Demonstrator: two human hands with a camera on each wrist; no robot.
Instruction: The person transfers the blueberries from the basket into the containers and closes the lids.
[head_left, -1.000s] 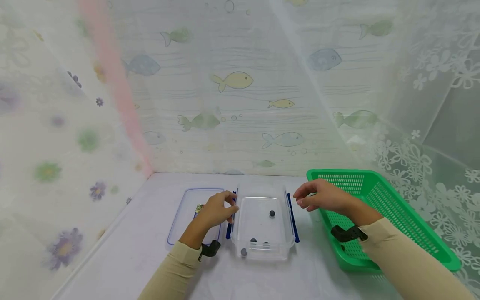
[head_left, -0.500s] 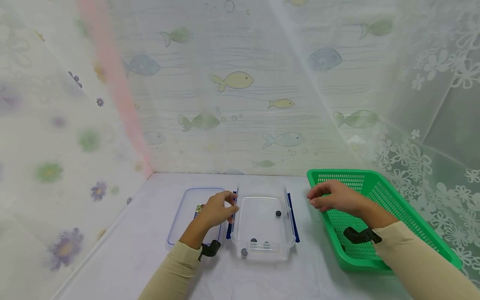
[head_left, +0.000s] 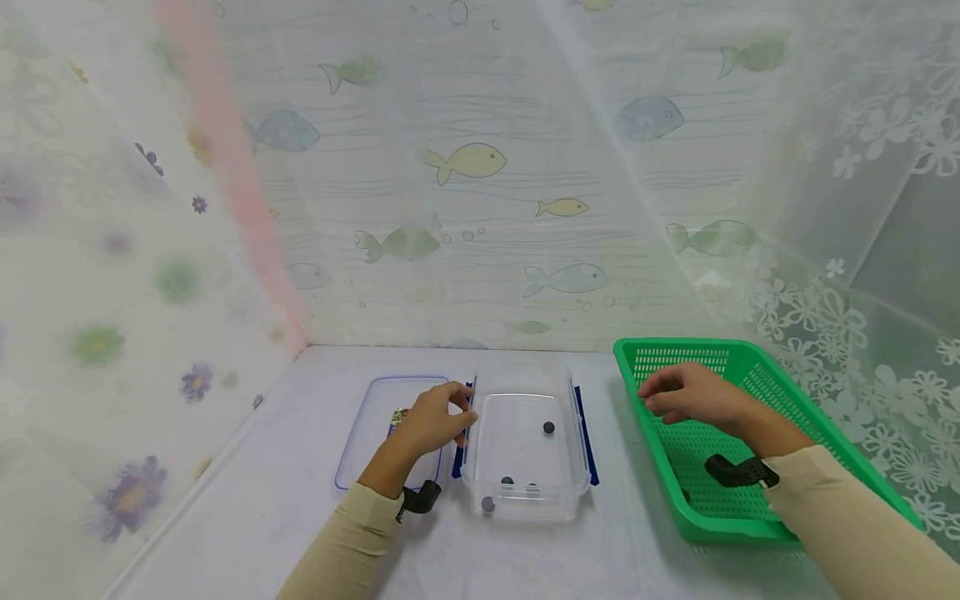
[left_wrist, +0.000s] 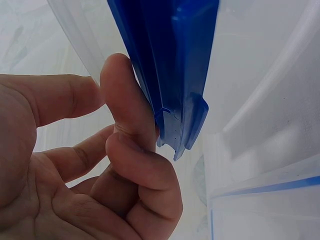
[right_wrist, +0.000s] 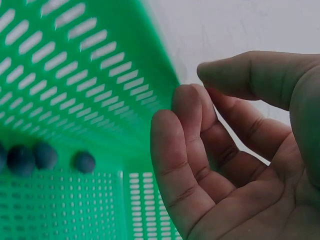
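Note:
A clear plastic container (head_left: 525, 442) with blue side flaps stands in the middle of the table, several small dark balls inside it; one ball (head_left: 549, 427) lies toward its right side. My left hand (head_left: 433, 417) is at the container's left edge. In the left wrist view, its loosely bent fingers touch the blue flap (left_wrist: 172, 65), and its thumb is off the flap. Above the left rim of a green basket (head_left: 720, 529) hovers my right hand (head_left: 693, 398), fingers loosely bent with nothing between them. Several dark balls (right_wrist: 45, 155) rest in the basket in the right wrist view.
A clear lid (head_left: 360, 442) with a bluish edge lies left of the container, a colourful label (head_left: 397, 419) on it, partly behind my left hand. Patterned curtains (head_left: 480, 250) hang behind the table and along both sides.
My right hand has moved right, from beside the container to over the basket's left rim. The ball in the container rolled right, then a little back left. My left hand stays put.

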